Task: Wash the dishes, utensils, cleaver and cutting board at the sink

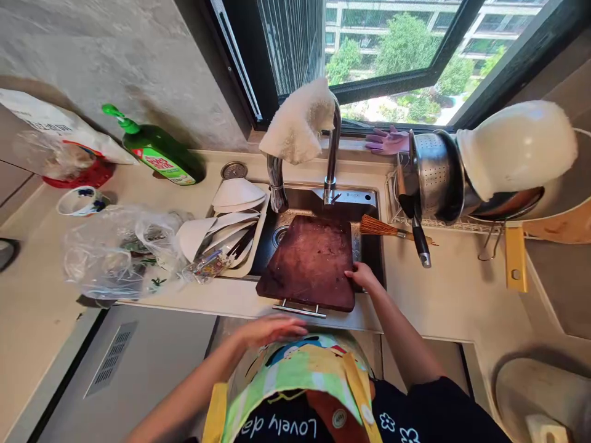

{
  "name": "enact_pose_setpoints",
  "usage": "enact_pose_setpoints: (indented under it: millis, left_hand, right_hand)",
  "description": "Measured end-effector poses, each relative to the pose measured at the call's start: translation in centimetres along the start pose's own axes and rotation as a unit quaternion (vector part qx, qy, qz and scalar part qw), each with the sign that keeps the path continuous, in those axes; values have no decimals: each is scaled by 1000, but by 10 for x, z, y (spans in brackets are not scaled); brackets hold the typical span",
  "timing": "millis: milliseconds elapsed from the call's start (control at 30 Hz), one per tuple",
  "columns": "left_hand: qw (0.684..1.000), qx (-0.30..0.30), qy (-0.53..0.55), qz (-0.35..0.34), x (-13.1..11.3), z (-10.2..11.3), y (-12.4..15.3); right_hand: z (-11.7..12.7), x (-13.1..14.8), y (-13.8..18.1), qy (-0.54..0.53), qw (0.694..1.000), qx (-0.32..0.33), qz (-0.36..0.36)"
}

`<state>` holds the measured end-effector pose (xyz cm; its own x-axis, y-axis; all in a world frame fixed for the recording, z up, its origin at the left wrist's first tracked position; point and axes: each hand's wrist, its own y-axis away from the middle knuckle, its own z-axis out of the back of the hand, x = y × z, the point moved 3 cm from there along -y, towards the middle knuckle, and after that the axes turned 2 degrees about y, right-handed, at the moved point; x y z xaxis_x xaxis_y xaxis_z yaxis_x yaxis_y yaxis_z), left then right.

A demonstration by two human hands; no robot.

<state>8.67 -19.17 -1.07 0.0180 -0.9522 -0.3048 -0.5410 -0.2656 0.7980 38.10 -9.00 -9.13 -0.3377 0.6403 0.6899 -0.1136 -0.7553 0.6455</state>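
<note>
A dark reddish-brown cutting board [311,261] lies tilted across the sink [373,252], its near edge over the counter's front. My right hand [362,275] grips the board's right edge, with the thumb on top and the other fingers mostly hidden. In front of my apron [295,366], my left hand [277,328] is slightly blurred, fingers stretched out and holding nothing. It is just below a metal handle [300,309] at the board's near edge. Over the sink rises a faucet [331,147] with a white cloth [300,120] draped on it.
Left of the sink, a tray [255,251] holds white dishes [237,197] and utensils. Plastic bags [120,252] and a green soap bottle [161,154] are farther left. A bamboo brush [381,226] lies at the sink's right edge, near a rack of pots [436,175].
</note>
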Motion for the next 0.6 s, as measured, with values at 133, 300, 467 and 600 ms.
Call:
enact_pose_setpoints:
  millis: [133,300,467,600]
  left_hand:
    - [976,-104,-90,-171,-72,21,31]
    - [773,-295,-161,-538,-197,32,40]
    - [735,-212,-225,-604,-261,8,10]
    - [713,-199,-267,-617,-266,2,1]
  right_hand:
    - [6,58,-11,99,978,-70,167]
    - [3,164,-46,77,919,-179,344]
    - [11,214,-77,194,903,-213,318]
    - [18,209,-82,261,890,-228,296]
